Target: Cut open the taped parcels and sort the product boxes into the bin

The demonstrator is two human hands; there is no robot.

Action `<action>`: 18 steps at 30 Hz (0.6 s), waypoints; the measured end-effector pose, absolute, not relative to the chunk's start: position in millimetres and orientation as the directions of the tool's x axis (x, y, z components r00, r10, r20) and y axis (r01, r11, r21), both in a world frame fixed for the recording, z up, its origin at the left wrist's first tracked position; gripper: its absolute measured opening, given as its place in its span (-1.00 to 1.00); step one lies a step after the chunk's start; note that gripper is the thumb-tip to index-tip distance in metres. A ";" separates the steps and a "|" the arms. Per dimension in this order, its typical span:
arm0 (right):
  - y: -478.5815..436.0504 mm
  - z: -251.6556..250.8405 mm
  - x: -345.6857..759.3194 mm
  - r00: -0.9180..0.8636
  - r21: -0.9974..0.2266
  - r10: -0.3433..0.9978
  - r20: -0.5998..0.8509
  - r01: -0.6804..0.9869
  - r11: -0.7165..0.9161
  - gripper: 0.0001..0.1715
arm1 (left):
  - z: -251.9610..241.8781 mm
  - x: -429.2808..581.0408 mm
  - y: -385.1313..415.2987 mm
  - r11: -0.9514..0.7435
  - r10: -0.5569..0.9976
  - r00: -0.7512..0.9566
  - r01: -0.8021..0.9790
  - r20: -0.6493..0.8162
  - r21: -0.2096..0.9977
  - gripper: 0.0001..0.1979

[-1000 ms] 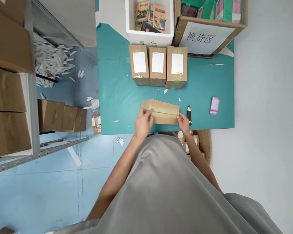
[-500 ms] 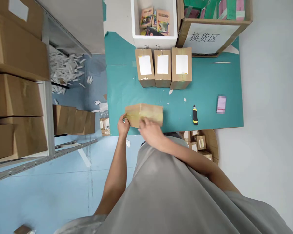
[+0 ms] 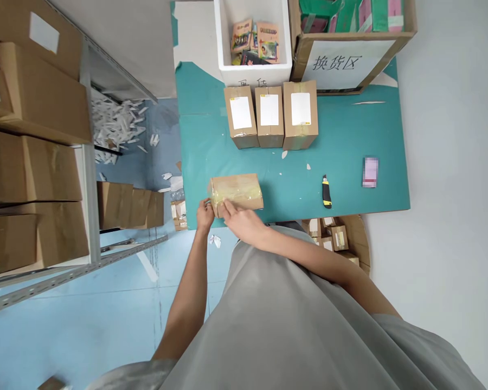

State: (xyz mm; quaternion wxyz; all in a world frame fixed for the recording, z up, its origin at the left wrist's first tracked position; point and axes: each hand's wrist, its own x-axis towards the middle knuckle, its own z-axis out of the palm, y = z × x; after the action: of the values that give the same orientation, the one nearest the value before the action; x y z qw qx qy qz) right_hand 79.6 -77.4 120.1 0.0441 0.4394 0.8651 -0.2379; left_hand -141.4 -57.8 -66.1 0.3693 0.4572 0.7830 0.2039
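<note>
My left hand (image 3: 205,213) pinches the taped box (image 3: 238,190) at its left end, my right hand (image 3: 241,218) lies flat on its near edge, with free green mat (image 3: 350,135) to the right.

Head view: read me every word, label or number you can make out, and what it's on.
"换货区": white paper sign on the large open cardboard box.
Handwriting on the white foam box: cut off, unreadable.
White labels on three small cardboard boxes: too small.
Colourful booklets: covers too small.
Pink item: blurred.
Brown taped cardboard box: no text shows.
</note>
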 end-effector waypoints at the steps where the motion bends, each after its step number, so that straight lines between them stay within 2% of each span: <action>1: -78.8 117.7 91.5 -0.591 -0.376 0.754 -0.286 0.793 0.480 -0.30 | -67.0 -136.5 -58.3 0.519 0.855 -0.333 0.555 -0.398 0.650 -0.59; 4: -80.2 103.4 133.6 -0.465 -0.392 0.832 -0.303 0.856 0.336 -0.22 | -65.2 -120.5 -57.6 0.550 0.835 -0.360 0.504 -0.417 0.666 -0.57; 7: -78.3 72.3 184.7 -0.238 -0.428 0.917 -0.321 0.900 0.083 -0.18 | -57.2 -101.8 -53.9 0.542 0.840 -0.322 0.474 -0.437 0.694 -0.50; 11: -79.4 17.1 252.9 -0.036 -0.558 0.936 -0.351 0.811 -0.178 -0.45 | -40.7 -70.0 -48.0 0.441 0.889 -0.161 0.551 -0.429 0.709 -0.49; 15: -85.9 -15.6 292.1 0.025 -0.695 0.929 -0.370 0.656 -0.295 -0.59 | -24.5 -43.1 -41.3 0.311 0.934 -0.053 0.608 -0.353 0.731 -0.58; 18: -87.7 -19.0 300.8 0.064 -0.804 0.957 -0.283 0.529 -0.273 -0.52 | -19.7 -35.8 -34.2 0.281 0.950 -0.051 0.562 -0.307 0.778 -0.60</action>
State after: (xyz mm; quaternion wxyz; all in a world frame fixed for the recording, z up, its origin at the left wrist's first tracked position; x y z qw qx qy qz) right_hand 300.8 -87.7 -19.0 -0.2586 0.6821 0.5446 -0.4139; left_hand -35.8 -34.2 -19.7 0.4130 0.5513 0.6857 0.2354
